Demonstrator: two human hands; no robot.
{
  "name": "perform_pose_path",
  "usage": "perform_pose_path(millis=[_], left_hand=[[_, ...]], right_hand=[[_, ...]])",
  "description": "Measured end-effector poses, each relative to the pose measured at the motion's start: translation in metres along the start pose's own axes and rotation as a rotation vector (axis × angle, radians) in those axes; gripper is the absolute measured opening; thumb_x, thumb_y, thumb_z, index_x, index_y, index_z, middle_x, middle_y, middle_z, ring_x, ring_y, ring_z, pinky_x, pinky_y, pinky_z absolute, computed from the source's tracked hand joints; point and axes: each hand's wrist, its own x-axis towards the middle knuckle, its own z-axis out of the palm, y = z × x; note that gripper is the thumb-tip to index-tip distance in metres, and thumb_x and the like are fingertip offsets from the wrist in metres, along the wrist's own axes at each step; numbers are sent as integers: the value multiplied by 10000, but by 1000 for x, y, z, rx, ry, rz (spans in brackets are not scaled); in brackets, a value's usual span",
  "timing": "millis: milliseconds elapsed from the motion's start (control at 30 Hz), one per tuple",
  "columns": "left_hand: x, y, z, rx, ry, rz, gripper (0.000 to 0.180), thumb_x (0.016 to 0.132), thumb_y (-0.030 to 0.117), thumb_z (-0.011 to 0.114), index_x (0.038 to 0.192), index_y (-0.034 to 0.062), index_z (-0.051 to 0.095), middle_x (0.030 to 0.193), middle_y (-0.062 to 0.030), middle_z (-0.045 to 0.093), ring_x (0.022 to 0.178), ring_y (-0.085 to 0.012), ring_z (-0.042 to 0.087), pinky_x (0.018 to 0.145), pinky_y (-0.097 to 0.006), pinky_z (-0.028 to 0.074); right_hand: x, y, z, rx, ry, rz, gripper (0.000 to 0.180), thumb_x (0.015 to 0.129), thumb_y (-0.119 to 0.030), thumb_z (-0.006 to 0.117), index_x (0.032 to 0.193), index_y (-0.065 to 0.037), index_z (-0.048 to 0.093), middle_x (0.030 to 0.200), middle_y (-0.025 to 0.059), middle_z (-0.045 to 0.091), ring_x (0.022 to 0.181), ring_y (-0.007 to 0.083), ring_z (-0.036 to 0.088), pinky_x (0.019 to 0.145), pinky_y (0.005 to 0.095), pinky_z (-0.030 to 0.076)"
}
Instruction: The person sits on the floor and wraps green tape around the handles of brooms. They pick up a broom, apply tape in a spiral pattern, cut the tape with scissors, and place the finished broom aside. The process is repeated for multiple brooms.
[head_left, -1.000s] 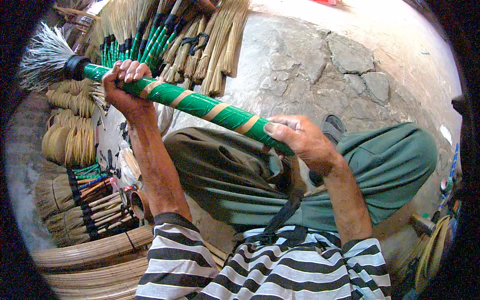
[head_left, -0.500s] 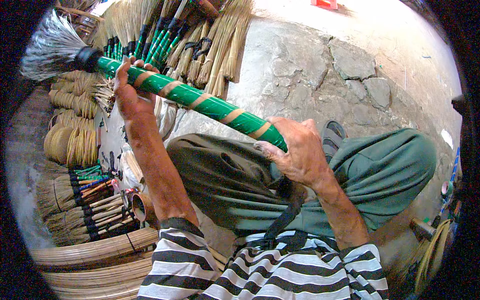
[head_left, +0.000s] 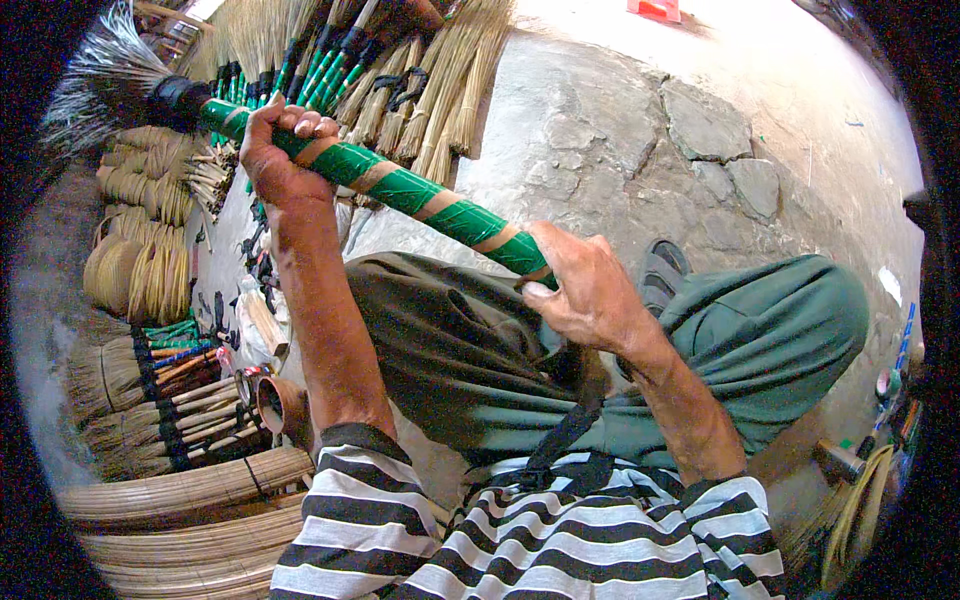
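Note:
Across my lap I hold a broom at a slant. Its thick handle is glossy green with tan spiral bands. A black binding joins the handle to pale, fanned bristles at the upper left. My left hand is wrapped round the handle not far below that binding. At the lower end, my right hand grips the handle tip, its thumb along the near side. The palm side of each grip is hidden.
Bundled brooms with green handles and straw bundles lie beyond my left hand. At the left are coiled fibre bundles, more brooms and a clay-coloured pot. Cracked concrete lies ahead; a tape roll is at far right.
The broom has shifted slightly, its handle tip moving left and up and its bristle end a little nearer me. Both hands moved with it and still grip it.

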Motion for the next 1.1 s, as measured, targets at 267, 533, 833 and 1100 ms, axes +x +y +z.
perform_pose_path(millis=[267,533,833,1100], left_hand=[[0,3,-4,-112,-206,-42,231,923,113,645,764,112,477,702,14,478,573,-122,483,585,-321,442],[0,4,-8,-178,-357,-68,198,915,120,617,772,118,479,709,25,468,597,-116,505,611,-319,468],[3,8,-21,-331,-429,-110,146,910,121,622,811,78,523,738,10,499,640,-129,537,648,-320,504],[21,8,-45,134,309,-122,222,867,105,794,882,99,572,723,-11,561,598,-185,566,638,-395,536]], right_hand=[[-6,12,-17,574,-373,111,549,958,-311,712,1407,-18,595,1229,134,695,1154,232,619,1029,402,475],[-13,7,-13,882,-578,315,694,949,-341,704,1506,28,513,1324,131,661,1240,249,593,1127,389,427],[-21,1,-15,914,-554,215,659,956,-365,705,1491,-32,514,1196,76,697,990,216,665,932,362,531],[-22,-10,-3,166,-86,57,517,961,-311,727,1320,46,624,1064,183,713,982,302,695,926,398,536]])
